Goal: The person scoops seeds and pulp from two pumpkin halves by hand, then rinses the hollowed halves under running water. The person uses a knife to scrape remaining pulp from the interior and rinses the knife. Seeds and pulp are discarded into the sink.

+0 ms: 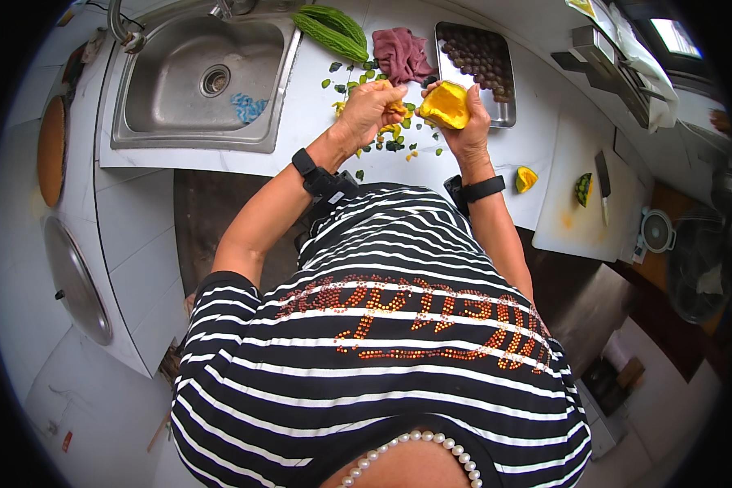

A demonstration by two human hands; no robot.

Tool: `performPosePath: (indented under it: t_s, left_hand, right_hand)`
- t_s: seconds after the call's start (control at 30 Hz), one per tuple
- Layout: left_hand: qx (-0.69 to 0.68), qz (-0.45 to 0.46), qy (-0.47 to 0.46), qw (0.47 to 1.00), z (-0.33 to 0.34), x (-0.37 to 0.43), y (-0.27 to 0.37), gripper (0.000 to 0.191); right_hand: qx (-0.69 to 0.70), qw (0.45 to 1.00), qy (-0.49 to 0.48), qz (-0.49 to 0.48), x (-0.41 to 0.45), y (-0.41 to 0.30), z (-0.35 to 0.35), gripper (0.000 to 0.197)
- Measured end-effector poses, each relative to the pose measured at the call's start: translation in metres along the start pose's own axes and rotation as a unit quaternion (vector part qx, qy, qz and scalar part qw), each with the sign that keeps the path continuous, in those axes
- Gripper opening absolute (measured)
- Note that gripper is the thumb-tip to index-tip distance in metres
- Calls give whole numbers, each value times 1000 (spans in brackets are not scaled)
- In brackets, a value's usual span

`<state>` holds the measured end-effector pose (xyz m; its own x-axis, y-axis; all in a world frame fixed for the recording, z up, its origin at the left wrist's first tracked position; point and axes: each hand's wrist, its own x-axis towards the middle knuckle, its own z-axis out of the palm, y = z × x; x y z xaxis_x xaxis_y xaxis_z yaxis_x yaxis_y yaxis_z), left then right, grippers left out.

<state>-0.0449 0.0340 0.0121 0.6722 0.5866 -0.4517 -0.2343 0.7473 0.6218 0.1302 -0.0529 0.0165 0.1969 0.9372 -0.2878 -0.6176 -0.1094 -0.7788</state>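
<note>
My right hand (471,125) holds up a piece of yellow pumpkin (445,105), its hollowed inside facing me. Close on its left, my left hand (369,110) pinches a clump of orange pumpkin pulp (396,106) between thumb and fingers, apart from the pumpkin. Dark green and yellow peel scraps (394,146) lie scattered on the white counter below both hands. A smaller pumpkin wedge (526,179) rests on the counter to the right. Another piece with green rind (584,190) lies on the white cutting board (561,229), beside a kitchen knife (602,183).
At the left is a steel sink (158,79) with a blue-and-white cloth (248,108) in it. Along the back lie green bitter melons (331,30), a mauve cloth (401,53) and a metal tray (510,116) of round brown items. A lidded pot (657,230) stands far right.
</note>
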Motion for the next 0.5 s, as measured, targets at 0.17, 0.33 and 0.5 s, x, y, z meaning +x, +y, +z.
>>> performPosePath:
  t_s: [0.17,0.33,0.5]
  left_hand:
    - [18,6,3,1000,8,7,-6,13]
    - [-2,-109,22,994,10,18,-2,14]
    - [-97,-160,39,982,18,26,0,21]
  right_hand:
    - [-71,997,15,-18,-3,5,7,57]
    - [-190,978,22,-89,-3,10,10,48]
    - [-332,922,48,-193,-2,22,17,38]
